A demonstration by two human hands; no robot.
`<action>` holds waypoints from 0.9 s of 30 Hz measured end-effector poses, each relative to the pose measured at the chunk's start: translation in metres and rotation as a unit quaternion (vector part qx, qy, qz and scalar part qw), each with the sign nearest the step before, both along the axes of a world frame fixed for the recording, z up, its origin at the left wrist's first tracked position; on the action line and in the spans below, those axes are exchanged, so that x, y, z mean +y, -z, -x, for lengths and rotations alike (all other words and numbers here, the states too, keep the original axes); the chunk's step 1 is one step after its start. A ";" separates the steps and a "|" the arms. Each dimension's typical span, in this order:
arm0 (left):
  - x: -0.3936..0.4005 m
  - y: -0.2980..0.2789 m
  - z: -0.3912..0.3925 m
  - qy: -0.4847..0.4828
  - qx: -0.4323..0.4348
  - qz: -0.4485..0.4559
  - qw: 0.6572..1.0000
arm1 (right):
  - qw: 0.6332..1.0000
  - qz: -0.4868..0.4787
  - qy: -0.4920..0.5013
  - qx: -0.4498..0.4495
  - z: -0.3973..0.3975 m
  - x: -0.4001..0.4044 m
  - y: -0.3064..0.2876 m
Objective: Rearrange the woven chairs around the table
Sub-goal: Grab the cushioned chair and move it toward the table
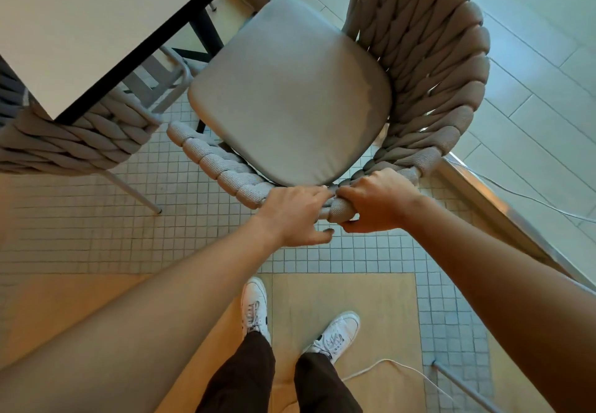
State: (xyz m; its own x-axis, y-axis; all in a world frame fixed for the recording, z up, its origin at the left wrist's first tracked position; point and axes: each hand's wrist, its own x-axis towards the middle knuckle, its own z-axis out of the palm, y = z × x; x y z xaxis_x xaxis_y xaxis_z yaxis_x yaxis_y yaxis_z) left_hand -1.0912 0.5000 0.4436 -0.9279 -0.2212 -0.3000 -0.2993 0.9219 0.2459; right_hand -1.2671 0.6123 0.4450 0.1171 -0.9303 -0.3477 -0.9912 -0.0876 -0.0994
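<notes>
Small-tile floor (80,238) with tan mat patches underfoot, pale plank flooring to the right past a metal threshold strip. White tabletop (80,25) with dark edge sits upper left. Woven chair (429,67) with grey seat cushion (290,96) stands just beside the tabletop corner, angled, seat partly facing it. Second woven chair (74,141) is tucked under the tabletop at left, its back close to the first chair's arm.

Risks, as a judgement: both hands grip the same short stretch of rim, side by side, so the chair could swing or tip if pulled hard. Its front could knock the dark table leg (206,32) or scrape the neighbouring chair's frame. White cable (396,364) lies on the floor near the white shoes (254,309), and another runs along the right; a chair leg or foot could snag it on a step back. Legs could also catch on the threshold strip.

Left hand (293,215) lies over the top of the woven rim, fingers (317,194) curled down over it, thumb loose below, a partial wrap. Right hand (377,199) is closed tight around the rim, fingers wrapped over the top and thumb tucked under. Both hold the chair rim, nearly touching each other.
</notes>
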 end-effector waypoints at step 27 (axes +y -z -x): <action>-0.015 0.016 0.035 -0.076 0.009 0.059 0.995 | 0.995 0.002 0.015 0.097 0.043 -0.036 -0.006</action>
